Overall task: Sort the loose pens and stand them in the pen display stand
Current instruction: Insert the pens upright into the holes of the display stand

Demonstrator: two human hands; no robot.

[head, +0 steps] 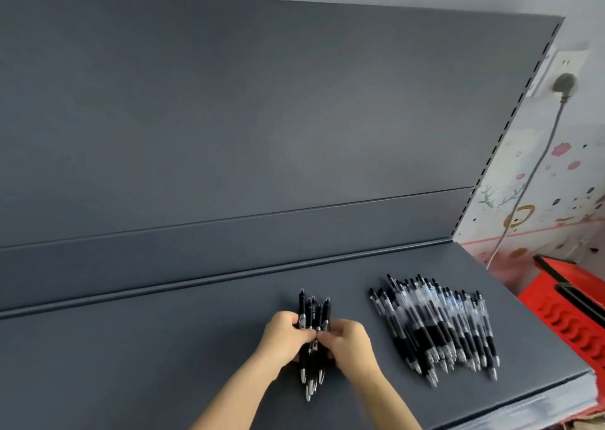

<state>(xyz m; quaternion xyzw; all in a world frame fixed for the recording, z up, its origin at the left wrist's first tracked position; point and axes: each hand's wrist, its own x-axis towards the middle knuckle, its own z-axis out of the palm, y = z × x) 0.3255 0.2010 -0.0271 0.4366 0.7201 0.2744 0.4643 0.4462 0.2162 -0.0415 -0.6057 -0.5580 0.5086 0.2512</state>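
Fingers: your left hand (283, 333) and right hand (347, 339) both have their fingers (302, 331) curled tight round one bundle, and the two hands meet across its middle.
Task's thing: the bundle of black pens (315, 310) sits low over the grey shelf (147, 357), clicker ends pointing away from you and tips toward you. You cannot tell whether it rests on the surface.
Step in hand: this looks like squaring up one sorted group before it goes anywhere.
Other group: the pile of clear pens (435, 325) lies fanned on the shelf to your right, well apart from your hands and untouched.
Next move: no pen display stand is in view, so find it first. Keep the grip firm and the tips level, and lift the bundle as one.
Edges: the clear pile's tips lie near the front edge (523, 392), so a careless sweep could roll pens off. A red basket (569, 302) stands beyond the shelf's right end, and a raised lip (196, 286) runs under the back panel (262, 118).
Open room: there is bare shelf to your left and between the bundle and the lip.
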